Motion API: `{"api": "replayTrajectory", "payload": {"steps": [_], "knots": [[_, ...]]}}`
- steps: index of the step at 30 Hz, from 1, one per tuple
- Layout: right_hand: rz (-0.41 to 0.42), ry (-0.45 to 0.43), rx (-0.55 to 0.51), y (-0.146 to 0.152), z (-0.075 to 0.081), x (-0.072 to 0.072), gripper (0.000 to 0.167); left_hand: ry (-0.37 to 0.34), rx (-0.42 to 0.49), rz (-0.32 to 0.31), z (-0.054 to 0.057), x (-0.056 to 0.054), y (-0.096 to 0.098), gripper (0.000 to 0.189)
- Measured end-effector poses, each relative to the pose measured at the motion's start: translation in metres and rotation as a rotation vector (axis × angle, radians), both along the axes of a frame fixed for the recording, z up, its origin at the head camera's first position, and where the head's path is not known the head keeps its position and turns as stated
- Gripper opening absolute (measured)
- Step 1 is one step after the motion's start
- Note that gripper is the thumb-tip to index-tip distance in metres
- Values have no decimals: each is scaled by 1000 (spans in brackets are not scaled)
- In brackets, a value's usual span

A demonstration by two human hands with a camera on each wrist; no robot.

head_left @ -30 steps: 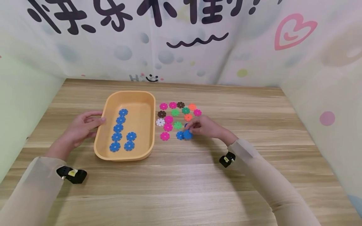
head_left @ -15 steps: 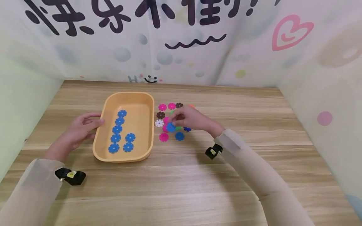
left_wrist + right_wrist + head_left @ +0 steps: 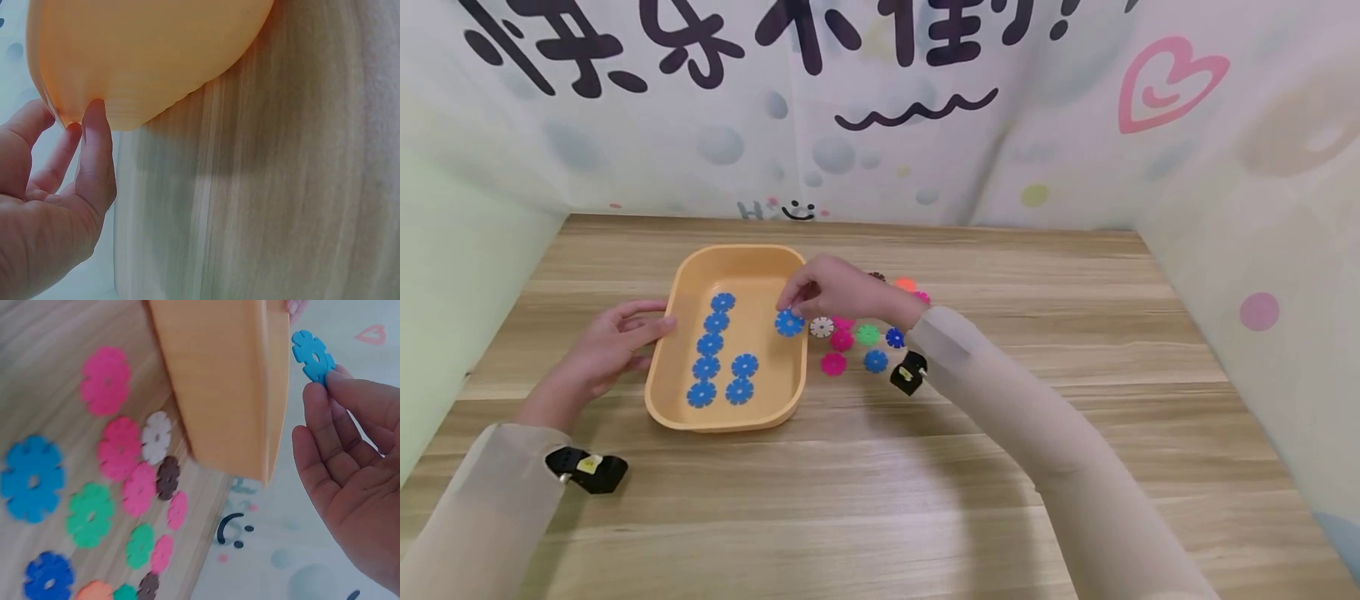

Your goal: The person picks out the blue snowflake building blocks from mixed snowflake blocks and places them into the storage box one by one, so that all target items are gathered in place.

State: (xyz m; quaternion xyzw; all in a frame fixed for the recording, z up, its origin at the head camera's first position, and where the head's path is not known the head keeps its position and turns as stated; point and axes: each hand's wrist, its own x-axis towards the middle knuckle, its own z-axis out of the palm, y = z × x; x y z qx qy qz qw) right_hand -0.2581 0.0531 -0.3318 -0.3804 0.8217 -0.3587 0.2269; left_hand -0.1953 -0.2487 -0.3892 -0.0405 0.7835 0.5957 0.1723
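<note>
My right hand (image 3: 835, 290) pinches a blue notched plastic disc (image 3: 789, 322) between thumb and fingertips, over the right side of the orange tray (image 3: 730, 422). In the right wrist view the pinched disc (image 3: 314, 356) stands on edge, above the tray's rim (image 3: 265, 425). At the tray's left side, my left hand (image 3: 617, 342) grips the rim, its thumb laid over the edge. The left wrist view shows its fingers (image 3: 97, 156) at the tray wall (image 3: 156, 56). Inside the tray, several blue discs (image 3: 710, 343) form a long column, and two more (image 3: 742, 377) form a short one.
Right of the tray lie loose discs: pink (image 3: 833, 364), white (image 3: 822, 327), green (image 3: 867, 335), light blue (image 3: 876, 361), dark blue (image 3: 895, 337), orange and brown. My right forearm hides part of them. A printed cloth wall (image 3: 865, 158) stands behind the wooden table (image 3: 850, 500).
My right hand has picked up a blue disc from the loose group and carried it left, over the tray. My left hand has stayed at the tray's rim.
</note>
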Motion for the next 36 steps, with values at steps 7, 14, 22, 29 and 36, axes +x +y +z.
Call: {"api": "replayTrajectory", "payload": {"steps": [7, 14, 22, 29, 36], "knots": [[62, 15, 57, -29, 5, -12, 14, 8, -14, -1, 0, 0, 0, 65], [102, -78, 116, -53, 6, -24, 16, 16, -17, 1, -1, 0, 1, 56], [81, -131, 242, -75, 7, -32, 13, 15, 20, 10, -3, 0, -1, 27], [-50, -186, 349, -88, 5, -36, 9, 15, 22, 12, -3, 1, -1, 25], [-134, -255, 342, -94, -6, -42, 8, 17, 19, 9, -4, 0, -1, 29]]}}
